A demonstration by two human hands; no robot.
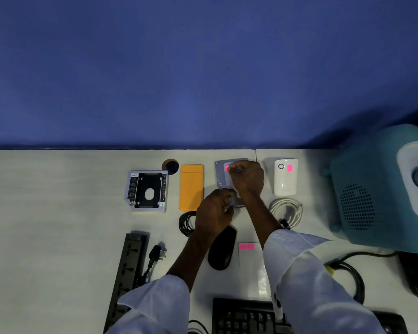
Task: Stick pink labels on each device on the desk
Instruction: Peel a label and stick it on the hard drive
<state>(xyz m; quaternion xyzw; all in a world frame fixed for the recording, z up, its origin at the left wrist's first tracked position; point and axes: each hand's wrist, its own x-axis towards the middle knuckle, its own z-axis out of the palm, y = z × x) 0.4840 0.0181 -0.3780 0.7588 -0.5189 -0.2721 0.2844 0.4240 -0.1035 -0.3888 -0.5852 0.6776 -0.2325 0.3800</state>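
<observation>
A grey hard drive (pixel 221 175) lies at the back of the white desk (pixel 58 201). My right hand (pixel 246 177) rests over it, fingertips pressing a pink label (pixel 227 168) onto its top left. My left hand (pixel 214 209) grips the drive's near edge. The white plug-in device (pixel 285 182) to the right carries a pink label (pixel 289 168). An orange case (pixel 191 188) and a boxed drive caddy (pixel 147 190) to the left show no label. The label sheet (pixel 250 255) with two pink labels (pixel 246 246) lies near the black mouse (pixel 222 248).
A black coiled cable (pixel 186 222) and a white coiled cable (pixel 286 210) lie in front of the devices. A power strip (pixel 128 273) and plug (pixel 155 254) sit left, a keyboard (pixel 244 317) at the front, a teal appliance (pixel 381 189) right, a round tape roll (pixel 170 166) at the back.
</observation>
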